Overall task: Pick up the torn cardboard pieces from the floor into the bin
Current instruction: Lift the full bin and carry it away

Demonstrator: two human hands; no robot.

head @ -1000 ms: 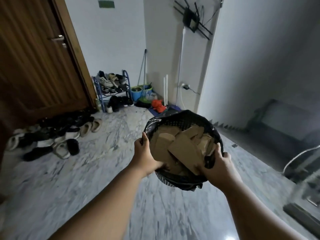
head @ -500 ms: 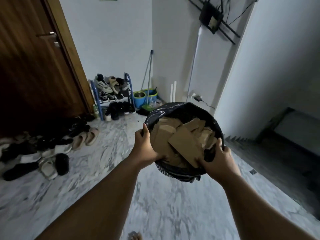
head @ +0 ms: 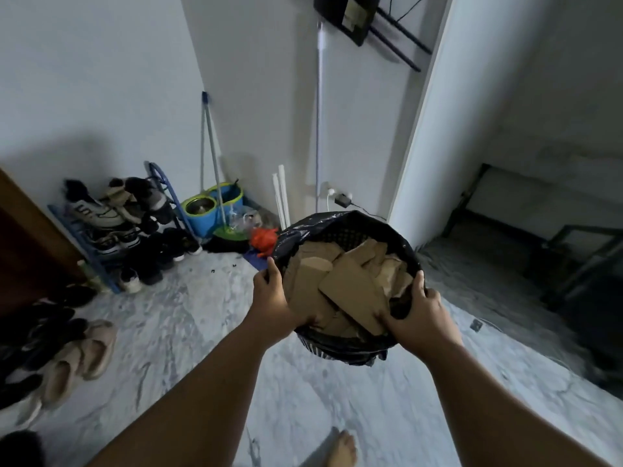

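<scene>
Grey-veined white marble floor point(head: 188, 318) underfoot, glossy, running up to plain white walls point(head: 101, 79) that meet in a corner ahead. Held clear of that floor between both hands: black-lined bin point(head: 340, 224), heaped with torn cardboard pieces point(head: 350, 288), brown and flat, overlapping inside. Gripped at the near-left rim by the left hand point(head: 273, 298), thumb up along the liner; gripped at the near-right rim by the right hand point(head: 421, 315), fingers point(head: 394, 321) curled over the edge onto the cardboard. Along the left wall, a blue shoe rack point(head: 165, 187) loaded with trainers, beside a brown wooden door point(head: 20, 237). Tucked into the corner, a blue-and-green mop bucket point(head: 209, 214) with a mop handle point(head: 210, 143) leaning upright. Scattered left, beige sandals point(head: 84, 352) and dark shoes. At the bottom edge, one bare foot point(head: 342, 449) on the marble. Off to the right, a dim doorway.
</scene>
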